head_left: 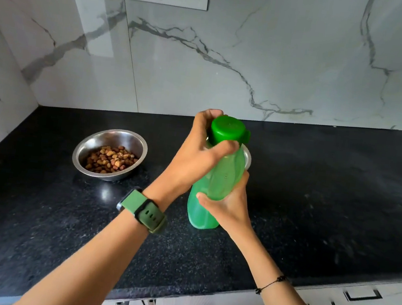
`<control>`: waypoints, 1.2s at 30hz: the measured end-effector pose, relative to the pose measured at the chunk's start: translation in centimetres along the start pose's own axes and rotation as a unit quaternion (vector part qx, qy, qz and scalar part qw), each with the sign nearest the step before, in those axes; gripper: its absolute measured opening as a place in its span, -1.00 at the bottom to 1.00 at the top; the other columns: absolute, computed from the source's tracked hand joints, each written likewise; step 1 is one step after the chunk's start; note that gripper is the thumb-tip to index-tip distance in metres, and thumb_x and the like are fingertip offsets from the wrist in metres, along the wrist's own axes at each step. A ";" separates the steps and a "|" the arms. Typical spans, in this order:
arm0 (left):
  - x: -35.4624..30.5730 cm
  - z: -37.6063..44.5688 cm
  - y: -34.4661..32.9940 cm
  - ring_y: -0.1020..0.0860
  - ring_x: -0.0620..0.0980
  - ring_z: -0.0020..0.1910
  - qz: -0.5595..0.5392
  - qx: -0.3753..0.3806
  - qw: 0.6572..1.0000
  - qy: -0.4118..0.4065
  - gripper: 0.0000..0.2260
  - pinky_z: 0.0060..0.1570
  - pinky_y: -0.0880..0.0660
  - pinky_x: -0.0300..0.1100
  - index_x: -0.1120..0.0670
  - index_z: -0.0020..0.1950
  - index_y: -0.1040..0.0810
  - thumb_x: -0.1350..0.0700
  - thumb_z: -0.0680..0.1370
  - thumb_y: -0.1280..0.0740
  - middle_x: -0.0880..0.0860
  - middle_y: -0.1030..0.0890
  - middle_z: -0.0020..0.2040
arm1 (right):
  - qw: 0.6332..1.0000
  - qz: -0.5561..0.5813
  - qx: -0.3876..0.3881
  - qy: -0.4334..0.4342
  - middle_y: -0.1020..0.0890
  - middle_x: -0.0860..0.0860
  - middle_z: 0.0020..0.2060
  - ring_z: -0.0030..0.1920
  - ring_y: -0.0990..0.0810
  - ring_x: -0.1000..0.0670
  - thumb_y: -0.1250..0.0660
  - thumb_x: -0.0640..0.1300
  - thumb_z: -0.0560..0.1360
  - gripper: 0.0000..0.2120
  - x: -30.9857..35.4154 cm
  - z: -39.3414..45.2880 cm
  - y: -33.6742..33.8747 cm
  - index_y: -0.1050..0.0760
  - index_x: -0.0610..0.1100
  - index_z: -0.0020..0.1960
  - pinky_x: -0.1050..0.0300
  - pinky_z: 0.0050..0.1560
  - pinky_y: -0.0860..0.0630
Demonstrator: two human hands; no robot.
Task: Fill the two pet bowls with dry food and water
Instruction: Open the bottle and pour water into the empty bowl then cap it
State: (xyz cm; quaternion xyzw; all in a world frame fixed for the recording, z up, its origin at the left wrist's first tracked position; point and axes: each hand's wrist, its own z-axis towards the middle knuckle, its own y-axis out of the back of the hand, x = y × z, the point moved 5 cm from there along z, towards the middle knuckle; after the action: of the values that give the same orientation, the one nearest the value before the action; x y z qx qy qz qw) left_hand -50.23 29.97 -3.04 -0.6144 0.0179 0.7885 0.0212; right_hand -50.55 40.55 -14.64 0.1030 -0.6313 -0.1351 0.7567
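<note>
Presently catalogued, on a black speckled counter [314, 203] against a marble-patterned wall:

Item one: steel bowl [110, 154], left of centre, holding brown kibble [110, 159]; the dry-food part is judged done.

Item two: second steel bowl [247, 157], only a sliver of rim seen behind the bottle; its contents cannot be told.

Item three: green water bottle [216, 186], translucent, upright, its base at or just above the counter, its cap [227, 130] seated on the neck.

Item four: left hand [199, 157], green-strapped watch [143, 209] on the wrist, fingers curled closed around the cap.

Item five: right hand [229, 205], beaded thread at the wrist, wrapped closed around the bottle's lower body.

Step in hand, as judged: the cap is being unscrewed. The body is best held firm but unsqueezed, since soft walls would push water out once the seal breaks. The bottle should be kept vertical until the cap is clear, then tipped slowly over the hidden bowl.
</note>
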 end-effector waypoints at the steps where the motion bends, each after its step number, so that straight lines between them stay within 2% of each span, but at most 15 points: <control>1: 0.2 -0.1 0.4 -0.50 -0.12 0.03 -0.048 0.017 0.999 -0.002 -0.54 0.07 -0.47 -0.24 0.01 0.18 -0.31 0.18 0.32 -0.34 -0.02 -0.48 0.07 | 1.000 0.000 -0.001 -0.001 -0.40 -0.08 0.21 0.25 -0.43 0.00 -0.46 0.10 0.05 0.00 -0.1 0.0 0.0 -0.10 -0.11 0.38 0.13 0.21 -0.46; 3: 0.3 -0.1 1.0 -0.50 -0.09 0.05 -0.093 0.026 0.995 -0.012 -0.54 0.04 -0.48 -0.25 0.00 0.16 -0.33 0.27 0.31 -0.33 0.03 -0.48 0.09 | 1.000 -0.002 -0.003 -0.003 -0.40 -0.08 0.22 0.26 -0.42 -0.01 -0.47 0.09 0.06 0.00 -0.2 0.0 -0.1 -0.10 -0.09 0.38 0.08 0.24 -0.45; 6: 0.4 0.3 1.1 -0.52 -0.09 0.06 -0.065 0.025 0.997 -0.018 -0.45 0.11 -0.50 -0.20 -0.01 0.22 -0.33 0.25 0.28 -0.40 -0.02 -0.47 0.07 | 1.000 -0.009 -0.002 -0.003 -0.39 -0.09 0.23 0.27 -0.41 -0.03 -0.50 0.05 0.07 -0.02 -0.2 0.0 -0.1 -0.10 -0.08 0.37 0.04 0.26 -0.45; 9: 0.4 0.8 0.9 -0.53 0.01 0.15 0.004 0.017 1.000 -0.015 -0.32 0.21 -0.49 -0.11 -0.06 0.29 -0.34 0.10 0.23 -0.51 0.02 -0.44 0.12 | 1.000 -0.006 -0.002 -0.002 -0.39 -0.09 0.23 0.27 -0.41 -0.03 -0.48 0.09 0.05 0.00 -0.2 0.0 -0.1 -0.09 -0.07 0.38 0.05 0.25 -0.45; 12: 0.5 1.0 0.9 -0.50 0.00 0.15 0.082 -0.013 0.996 -0.032 -0.47 0.23 -0.47 -0.09 -0.16 0.12 -0.45 -0.06 0.20 -0.51 0.00 -0.39 0.06 | 1.000 -0.004 0.001 0.000 -0.39 -0.09 0.23 0.27 -0.42 -0.02 -0.49 0.08 0.06 0.01 -0.1 0.0 -0.1 -0.08 -0.07 0.38 0.06 0.25 -0.46; 15: 0.3 0.7 0.4 -0.44 -0.04 0.12 0.148 -0.050 0.987 -0.046 -0.53 0.15 -0.42 -0.24 -0.07 0.07 -0.37 -0.06 0.26 -0.48 -0.11 -0.31 -0.03 | 1.000 0.002 -0.002 0.003 -0.40 -0.09 0.22 0.25 -0.43 -0.02 -0.48 0.09 0.07 0.00 -0.2 0.0 -0.1 -0.09 -0.10 0.38 0.03 0.22 -0.48; 18: 0.3 0.4 -0.3 -0.39 0.02 0.20 0.200 -0.100 0.974 -0.038 -0.43 0.21 -0.40 -0.14 0.02 0.10 -0.25 -0.12 0.27 -0.47 -0.07 -0.29 0.02 | 1.000 0.007 0.002 0.001 -0.41 -0.07 0.21 0.23 -0.45 0.01 -0.48 0.06 0.08 -0.01 -0.1 0.0 0.0 -0.09 -0.09 0.39 0.02 0.19 -0.50; 21: 0.6 0.4 -0.6 -0.39 -0.02 0.29 0.150 -0.059 0.987 -0.005 -0.20 0.30 -0.38 -0.07 0.05 0.36 -0.12 -0.17 0.26 -0.42 0.02 -0.33 0.25 | 1.000 0.010 0.000 -0.001 -0.41 -0.06 0.21 0.23 -0.45 0.02 -0.48 0.06 0.08 -0.01 -0.1 0.0 0.0 -0.09 -0.09 0.39 0.01 0.21 -0.50; 23: 0.6 0.2 -0.2 -0.45 -0.10 0.23 0.062 0.003 0.998 0.013 -0.20 0.26 -0.39 -0.17 0.00 0.46 -0.06 -0.04 0.32 -0.38 0.01 -0.40 0.27 | 1.000 0.005 -0.003 -0.002 -0.40 -0.08 0.22 0.25 -0.44 0.00 -0.48 0.08 0.07 -0.03 -0.2 0.0 -0.1 -0.11 -0.09 0.36 0.00 0.23 -0.48; 24: 0.5 0.1 0.2 -0.48 -0.12 0.17 0.015 0.022 1.000 0.014 -0.25 0.21 -0.41 -0.21 0.00 0.47 -0.10 0.03 0.34 -0.36 0.00 -0.45 0.22 | 1.000 0.001 -0.006 -0.003 -0.41 -0.09 0.22 0.25 -0.44 -0.01 -0.49 0.09 0.07 -0.04 -0.3 0.0 -0.1 -0.11 -0.07 0.34 -0.03 0.23 -0.47; 27: 0.8 0.5 1.9 -0.53 -0.07 0.08 -0.070 0.018 0.997 -0.004 -0.39 0.16 -0.44 -0.18 0.01 0.39 -0.28 0.18 0.35 -0.34 0.04 -0.51 0.09 | 1.000 -0.010 -0.013 -0.010 -0.41 -0.10 0.21 0.25 -0.44 -0.05 -0.48 0.11 0.05 -0.04 -0.5 0.0 -0.2 -0.11 -0.05 0.33 -0.08 0.23 -0.47; 29: 1.0 0.6 2.2 -0.53 -0.03 0.10 -0.051 0.025 0.998 -0.013 -0.48 0.23 -0.44 -0.11 -0.02 0.28 -0.37 0.18 0.34 -0.39 0.06 -0.52 0.10 | 1.000 -0.016 -0.016 -0.012 -0.40 -0.11 0.21 0.24 -0.43 -0.06 -0.46 0.13 0.04 -0.01 -0.5 0.0 -0.2 -0.11 -0.09 0.35 -0.08 0.23 -0.46; 31: 1.0 0.5 2.0 -0.52 -0.03 0.05 -0.038 0.030 0.999 -0.017 -0.58 0.15 -0.47 -0.11 -0.03 0.13 -0.41 0.16 0.32 -0.43 0.03 -0.53 0.05 | 1.000 -0.016 -0.017 -0.012 -0.40 -0.11 0.22 0.25 -0.43 -0.05 -0.46 0.13 0.04 0.00 -0.4 0.0 -0.2 -0.10 -0.10 0.36 -0.06 0.24 -0.46; 34: 0.9 0.4 1.3 -0.44 -0.04 -0.11 -0.014 -0.006 1.000 -0.021 -0.59 -0.02 -0.48 -0.05 -0.06 -0.07 -0.27 0.09 0.30 -0.47 0.03 -0.42 -0.09 | 1.000 -0.013 -0.014 -0.013 -0.40 -0.10 0.22 0.25 -0.43 -0.03 -0.46 0.11 0.05 -0.02 -0.3 0.0 -0.3 -0.10 -0.10 0.35 -0.04 0.24 -0.47; 36: 0.7 0.5 0.9 -0.42 -0.01 -0.09 0.065 -0.048 0.996 -0.039 -0.54 0.02 -0.49 0.04 -0.12 -0.10 -0.19 -0.08 0.26 -0.47 0.07 -0.36 -0.06 | 1.000 -0.011 -0.012 -0.011 -0.40 -0.10 0.22 0.25 -0.44 -0.03 -0.47 0.11 0.06 -0.01 -0.3 0.0 -0.2 -0.10 -0.10 0.36 -0.02 0.23 -0.48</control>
State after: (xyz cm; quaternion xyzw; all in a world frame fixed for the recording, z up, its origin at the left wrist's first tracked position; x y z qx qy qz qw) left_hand -50.96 29.16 -3.61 -0.5809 0.0187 0.8116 -0.0591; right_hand -50.63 40.43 -14.99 0.0995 -0.6372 -0.1517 0.7491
